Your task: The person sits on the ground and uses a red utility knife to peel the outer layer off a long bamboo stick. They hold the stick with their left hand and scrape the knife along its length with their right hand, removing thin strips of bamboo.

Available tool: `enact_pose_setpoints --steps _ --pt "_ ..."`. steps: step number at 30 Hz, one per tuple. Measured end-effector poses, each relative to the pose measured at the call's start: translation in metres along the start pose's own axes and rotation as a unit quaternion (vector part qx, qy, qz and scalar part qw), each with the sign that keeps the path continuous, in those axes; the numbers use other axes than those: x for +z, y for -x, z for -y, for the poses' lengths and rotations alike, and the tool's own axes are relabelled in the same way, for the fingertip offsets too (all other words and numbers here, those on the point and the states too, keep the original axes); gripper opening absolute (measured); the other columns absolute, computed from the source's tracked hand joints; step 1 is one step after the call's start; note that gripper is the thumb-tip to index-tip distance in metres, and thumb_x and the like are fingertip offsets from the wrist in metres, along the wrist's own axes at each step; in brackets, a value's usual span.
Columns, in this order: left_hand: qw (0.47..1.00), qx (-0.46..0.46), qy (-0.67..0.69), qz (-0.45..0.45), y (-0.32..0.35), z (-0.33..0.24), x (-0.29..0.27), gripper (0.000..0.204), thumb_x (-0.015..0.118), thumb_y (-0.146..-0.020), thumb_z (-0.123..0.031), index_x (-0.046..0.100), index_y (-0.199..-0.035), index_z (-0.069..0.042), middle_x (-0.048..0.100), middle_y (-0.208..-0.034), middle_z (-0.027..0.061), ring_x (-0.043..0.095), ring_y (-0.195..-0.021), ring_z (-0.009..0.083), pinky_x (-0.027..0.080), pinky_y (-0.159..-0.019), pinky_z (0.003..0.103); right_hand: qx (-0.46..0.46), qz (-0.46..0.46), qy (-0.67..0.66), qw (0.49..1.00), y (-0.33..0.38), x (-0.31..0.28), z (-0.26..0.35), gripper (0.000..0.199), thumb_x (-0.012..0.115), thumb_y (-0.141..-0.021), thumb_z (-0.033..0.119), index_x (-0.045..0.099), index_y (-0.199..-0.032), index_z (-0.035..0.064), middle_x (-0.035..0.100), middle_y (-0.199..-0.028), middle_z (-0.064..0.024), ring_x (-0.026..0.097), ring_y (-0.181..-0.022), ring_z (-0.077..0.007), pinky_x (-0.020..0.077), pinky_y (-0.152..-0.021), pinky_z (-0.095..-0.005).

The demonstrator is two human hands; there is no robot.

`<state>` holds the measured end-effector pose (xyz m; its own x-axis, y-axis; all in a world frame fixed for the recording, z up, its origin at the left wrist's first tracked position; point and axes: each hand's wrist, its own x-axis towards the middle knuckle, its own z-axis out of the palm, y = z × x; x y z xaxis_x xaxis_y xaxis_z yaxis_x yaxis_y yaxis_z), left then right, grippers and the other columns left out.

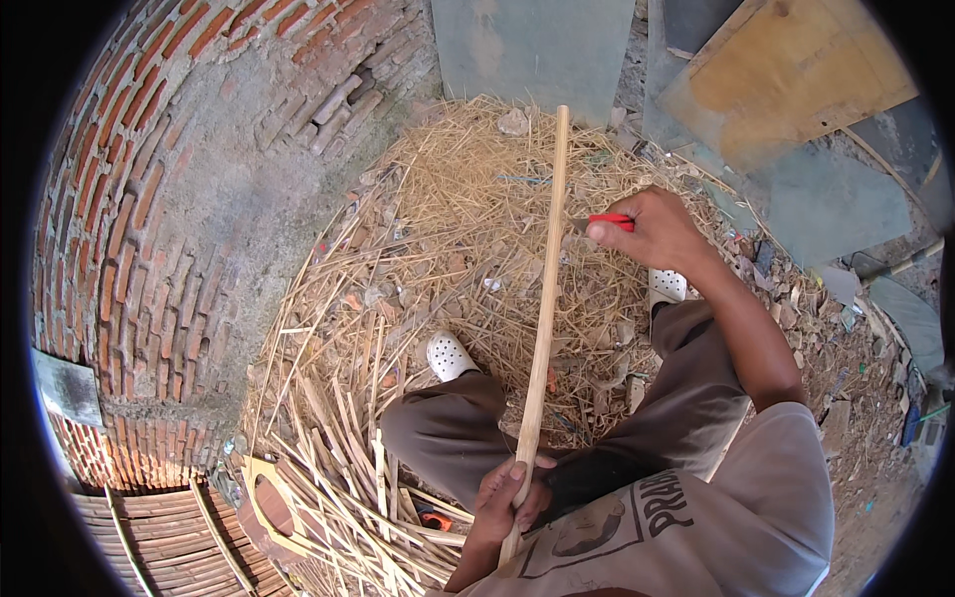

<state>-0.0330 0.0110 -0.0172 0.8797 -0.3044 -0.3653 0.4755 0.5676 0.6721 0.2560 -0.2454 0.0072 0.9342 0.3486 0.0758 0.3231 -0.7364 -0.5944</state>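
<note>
Bamboo shaving looks like the step in hand: I sit with a long bamboo stick (542, 308) running from my lap out over my knees, and a blade is set against it well up its length.

My left hand (512, 493) is closed tight round the near end of the stick, fingers wrapped and thumb on top, pinning it by my thigh. My right hand (652, 229) is stretched out ahead, closed in a fist on a red-handled knife (605, 221); the handle pokes out past my thumb and the dark blade meets the stick's right side. I cannot tell how deep the edge bites.

The next move, as I judge it, calls for a firm left grip, so the stick does not twist, and a steady draw of the blade along the grain, kept clear of my legs below.

Under my right hand and beyond lies a heap of straw and bamboo shavings (448, 219), with my two white shoes (450, 355) planted in it. Beside my left hand, to its left, cut bamboo strips (348, 478) lie fanned out, a small wooden frame (271, 502) among them. Farther left stands a rough brick wall (149, 199). Past my right hand, wooden boards (786, 75) and grey slabs lean together over littered ground.
</note>
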Motion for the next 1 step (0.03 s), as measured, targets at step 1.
enact_pose_setpoints --steps 1 --pt "1.000 0.010 -0.004 0.004 -0.0020 -0.0054 0.0034 0.041 0.034 -0.104 -0.028 0.050 -0.124 0.004 0.039 -0.049 0.0006 0.032 -0.038 0.0080 0.032 -0.044 0.022 -0.002 -0.001 -0.002 1.000 -0.0015 0.0006 0.0002 0.073 0.051 -0.079 0.076 0.072 -0.068 0.0072 0.062 -0.059 -0.0131 0.065 -0.066 -0.0320 0.0507 -0.066 -0.0412"
